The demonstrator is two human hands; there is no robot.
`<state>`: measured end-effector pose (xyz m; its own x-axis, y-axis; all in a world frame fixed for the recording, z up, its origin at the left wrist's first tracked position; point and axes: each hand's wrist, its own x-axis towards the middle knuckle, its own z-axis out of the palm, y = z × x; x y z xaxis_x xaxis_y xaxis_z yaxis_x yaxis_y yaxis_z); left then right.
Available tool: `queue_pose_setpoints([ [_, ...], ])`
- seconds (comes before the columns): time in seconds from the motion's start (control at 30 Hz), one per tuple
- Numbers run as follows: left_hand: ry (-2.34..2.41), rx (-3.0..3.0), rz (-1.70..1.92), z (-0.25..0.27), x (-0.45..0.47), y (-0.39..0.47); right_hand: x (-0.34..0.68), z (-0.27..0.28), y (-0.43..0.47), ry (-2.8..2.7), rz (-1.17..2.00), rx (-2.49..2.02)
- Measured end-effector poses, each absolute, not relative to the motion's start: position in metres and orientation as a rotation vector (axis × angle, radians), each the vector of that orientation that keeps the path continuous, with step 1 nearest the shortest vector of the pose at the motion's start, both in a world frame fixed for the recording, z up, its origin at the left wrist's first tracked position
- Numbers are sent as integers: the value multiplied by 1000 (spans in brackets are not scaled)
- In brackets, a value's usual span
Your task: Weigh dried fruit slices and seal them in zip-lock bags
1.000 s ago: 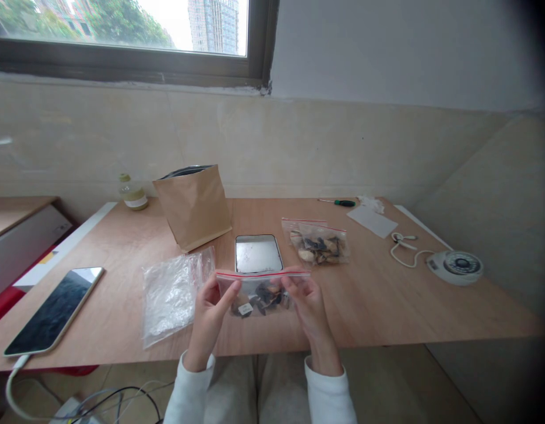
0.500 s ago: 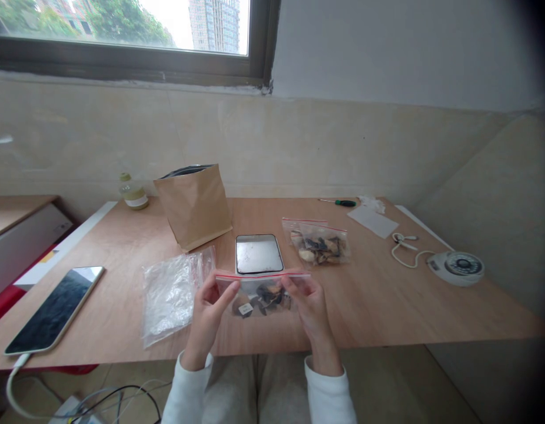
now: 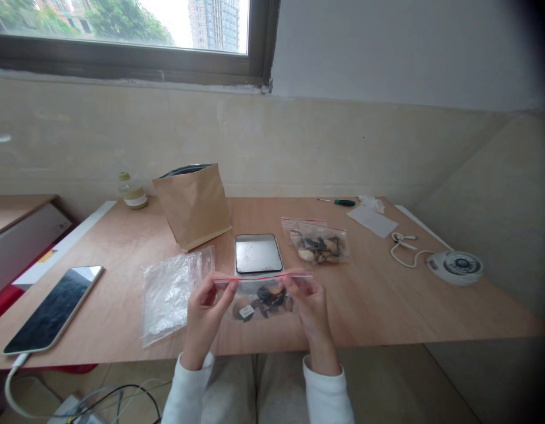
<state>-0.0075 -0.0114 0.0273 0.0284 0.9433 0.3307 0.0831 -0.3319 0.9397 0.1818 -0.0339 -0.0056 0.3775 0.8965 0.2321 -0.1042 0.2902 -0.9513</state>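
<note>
I hold a small clear zip bag [image 3: 260, 297] with a red seal strip just above the wooden table's [image 3: 387, 300] front edge. Dark and tan dried pieces and a small white packet lie in its bottom. My left hand [image 3: 205, 315] pinches the bag's top left corner. My right hand [image 3: 311, 309] pinches the seal near its right end. Behind the bag sits a small scale [image 3: 258, 253] with a shiny steel plate. A second filled zip bag [image 3: 319, 244] lies to the right of the scale.
A pile of empty clear bags [image 3: 170, 291] lies left of my hands. An open brown paper pouch [image 3: 193, 203] stands behind it, with a small bottle [image 3: 132, 191] further left. A phone [image 3: 54, 306] lies at the left edge. A screwdriver [image 3: 341, 202], paper [image 3: 372, 221] and a round white device [image 3: 458, 266] lie at the right.
Both hands have stayed at the bag's top strip. The bag has tilted and shifted only slightly.
</note>
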Motion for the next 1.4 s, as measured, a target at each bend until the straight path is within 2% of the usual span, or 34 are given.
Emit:
queue_pose_setpoints([
  [0.47, 1126, 1457, 1430, 25, -6, -12, 182, -5, -36, -981, 819, -1080],
  [0.87, 1084, 1276, 1238, 25, -1, -11, 176, 4, -37, -930, 841, -1096],
  [1.4, 1034, 1310, 1314, 25, -1, -11, 171, 1, -37, -926, 841, -1205],
])
